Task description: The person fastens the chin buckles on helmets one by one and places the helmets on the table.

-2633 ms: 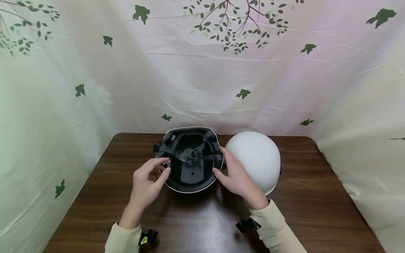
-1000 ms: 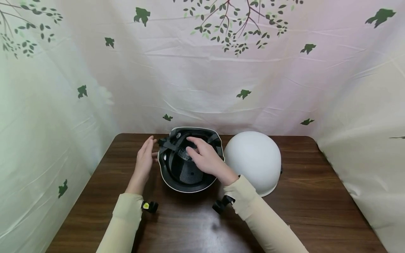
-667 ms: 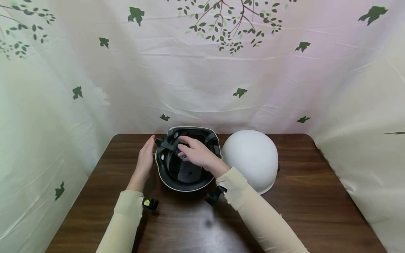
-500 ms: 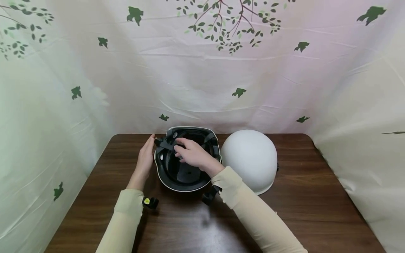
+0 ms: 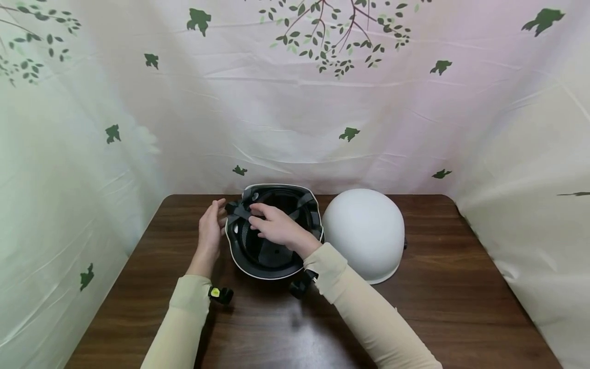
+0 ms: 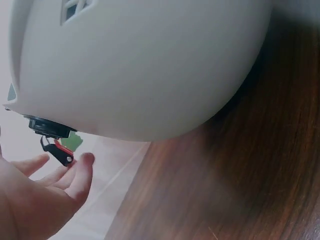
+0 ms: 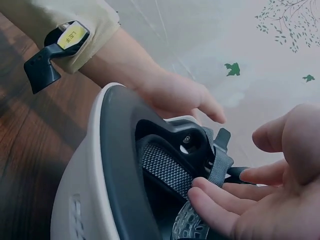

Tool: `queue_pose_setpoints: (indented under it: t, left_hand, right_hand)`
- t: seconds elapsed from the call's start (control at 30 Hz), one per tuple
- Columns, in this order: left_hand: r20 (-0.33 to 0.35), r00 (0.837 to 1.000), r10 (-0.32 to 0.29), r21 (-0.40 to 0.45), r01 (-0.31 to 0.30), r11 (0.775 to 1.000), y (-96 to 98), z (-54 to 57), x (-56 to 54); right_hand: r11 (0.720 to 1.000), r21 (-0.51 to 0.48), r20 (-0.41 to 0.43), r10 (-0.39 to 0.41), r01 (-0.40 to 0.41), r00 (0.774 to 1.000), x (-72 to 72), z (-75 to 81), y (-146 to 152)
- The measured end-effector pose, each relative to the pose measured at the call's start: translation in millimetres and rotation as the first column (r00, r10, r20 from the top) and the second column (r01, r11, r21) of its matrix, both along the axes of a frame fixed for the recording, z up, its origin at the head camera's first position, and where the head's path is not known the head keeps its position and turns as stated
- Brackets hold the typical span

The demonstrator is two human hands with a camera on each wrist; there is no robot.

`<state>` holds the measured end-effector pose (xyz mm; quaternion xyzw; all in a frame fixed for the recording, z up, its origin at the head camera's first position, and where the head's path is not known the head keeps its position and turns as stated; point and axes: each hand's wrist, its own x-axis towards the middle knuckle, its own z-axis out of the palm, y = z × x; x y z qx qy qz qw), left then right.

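Note:
A white helmet (image 5: 269, 270) lies upside down on the table, with its black padded inside facing up. My left hand (image 5: 211, 230) is at its left side, fingers loosely bent. In the left wrist view these fingers are at a small black and red buckle (image 6: 62, 152) below the rim; a firm hold does not show. Over the helmet's opening is my right hand (image 5: 276, 225), thumb apart from its fingers. In the right wrist view its fingertips touch a dark chin strap (image 7: 218, 167). The hand hides part of the lining in the head view.
A second white helmet (image 5: 364, 230) stands dome up just right of the first. Both are near the back edge of the brown wooden table (image 5: 438, 307). Behind hangs a pale curtain (image 5: 286, 113) with printed leaves and birds. A small camera (image 5: 221, 294) is on the left wrist.
My right hand has left the helmet's right rim and moved left over its inside. My left hand has gone from the front left rim to farther back along the left side. The helmet has turned slightly.

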<state>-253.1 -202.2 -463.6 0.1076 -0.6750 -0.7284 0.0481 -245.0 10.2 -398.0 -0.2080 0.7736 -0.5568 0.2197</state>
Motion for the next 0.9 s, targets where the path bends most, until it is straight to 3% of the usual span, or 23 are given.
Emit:
queue_pose_setpoints:
  t: [0.2, 0.43, 0.63, 0.9]
  left_hand:
    - [-0.017, 0.998, 0.061, 0.06, -0.06, 0.996, 1.4, 3.5, 0.9]
    - [-0.093, 0.989, 0.118, -0.051, -0.123, 0.991, 4.1, 5.7, 1.4]
    - [-0.167, 0.971, 0.168, -0.031, -0.175, 0.984, 2.9, 5.5, 2.1]
    - [-0.207, 0.952, 0.226, -0.026, -0.236, 0.971, 0.8, 9.8, 5.2]
  right_hand:
    - [0.999, -0.042, 0.028, -0.018, 0.019, 0.999, 0.5, -1.4, -6.7]
    - [0.998, -0.05, 0.041, -0.023, 0.025, 0.999, 2.8, -4.9, -12.8]
    - [0.998, -0.054, -0.004, -0.038, 0.037, 0.999, 3.4, -8.8, -15.6]
    - [0.996, -0.025, -0.086, -0.088, 0.086, 0.992, 3.8, -7.3, -6.7]
